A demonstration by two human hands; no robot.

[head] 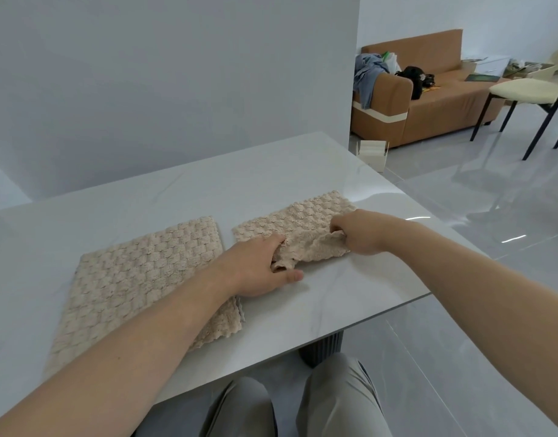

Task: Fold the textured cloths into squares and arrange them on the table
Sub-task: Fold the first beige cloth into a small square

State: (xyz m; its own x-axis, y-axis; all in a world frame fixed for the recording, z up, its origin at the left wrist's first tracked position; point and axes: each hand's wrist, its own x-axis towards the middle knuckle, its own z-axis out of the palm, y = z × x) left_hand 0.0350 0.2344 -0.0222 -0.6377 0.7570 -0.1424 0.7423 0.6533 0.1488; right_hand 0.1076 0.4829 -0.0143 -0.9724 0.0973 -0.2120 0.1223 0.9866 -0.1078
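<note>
While the left cloth [139, 279] lay flat on the white table [176, 190], with the person's forearm crossing its near corner, the folding was plainly on the right cloth [306, 219] just beside it. The left hand [258, 269] had its fingers [276, 242] curled into that cloth's rumpled near edge, thumb out on the bare table. The right hand [359, 231], further along the same edge, gripped a bunched corner. I judged this the start of a fold: the next move called for lifting that edge evenly, carrying it over to the far one and smoothing the bunching. Only the neighbouring cloth and the table's right edge seemed close enough to hinder. Beyond stood a small box [372, 152] on the floor, a brown sofa [445, 102] and a chair [527, 89].
</note>
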